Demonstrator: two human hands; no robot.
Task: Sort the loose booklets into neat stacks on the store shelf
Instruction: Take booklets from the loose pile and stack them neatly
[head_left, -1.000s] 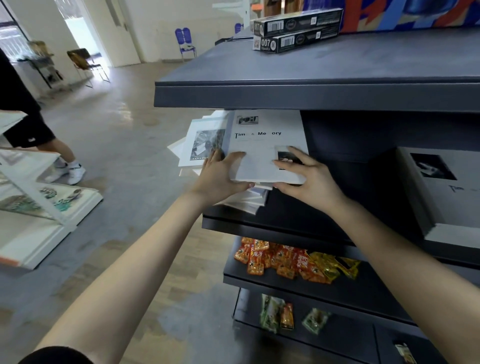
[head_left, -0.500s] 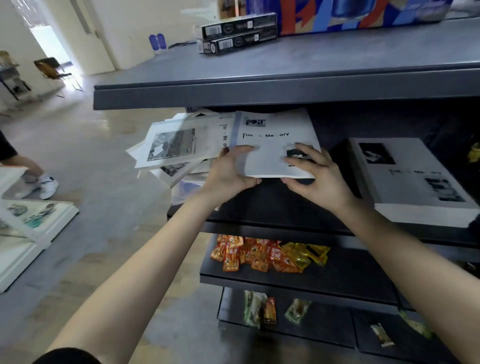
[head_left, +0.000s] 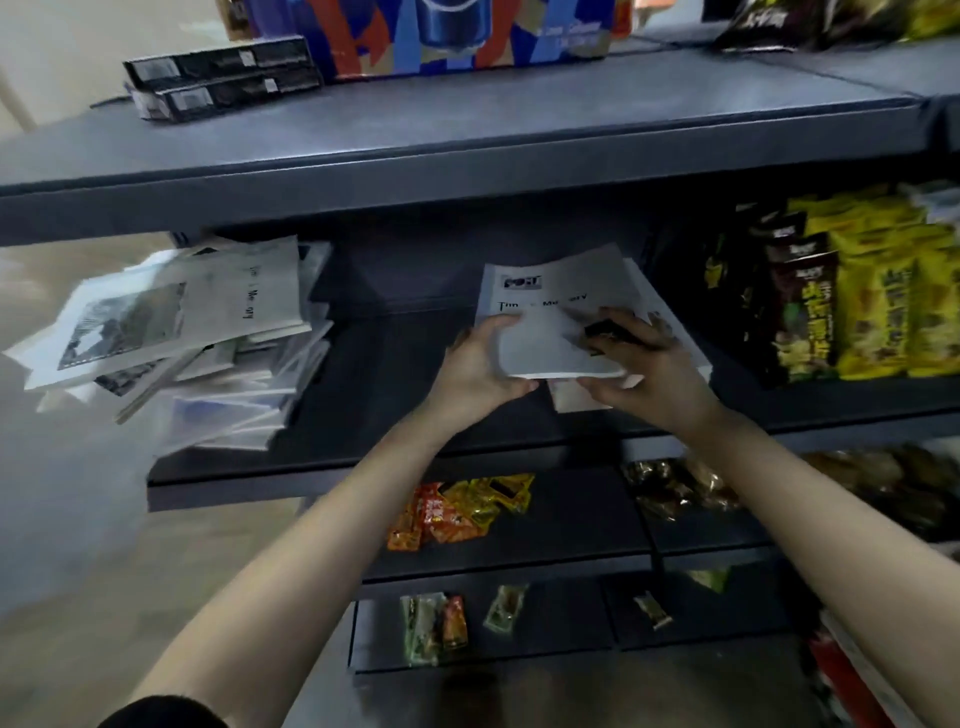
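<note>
The premises are identified as a small retail shop. Dark metal display shelving (head_left: 467, 171) is fitted in several tiers, and packaged goods are laid out on it for sale. Yellow and dark snack bags (head_left: 852, 296) are stood in rows at the right of the middle tier. Small orange and yellow sachets (head_left: 457, 512) are spread on the tier below, with further wrapped sweets (head_left: 436, 626) lower down (labels too blurred to be read). Two long barcoded cartons (head_left: 223, 78) are placed on the top shelf beside a colourful printed box (head_left: 457, 36). Booklets (head_left: 171, 332) are piled loosely at the left of the middle tier.
</note>
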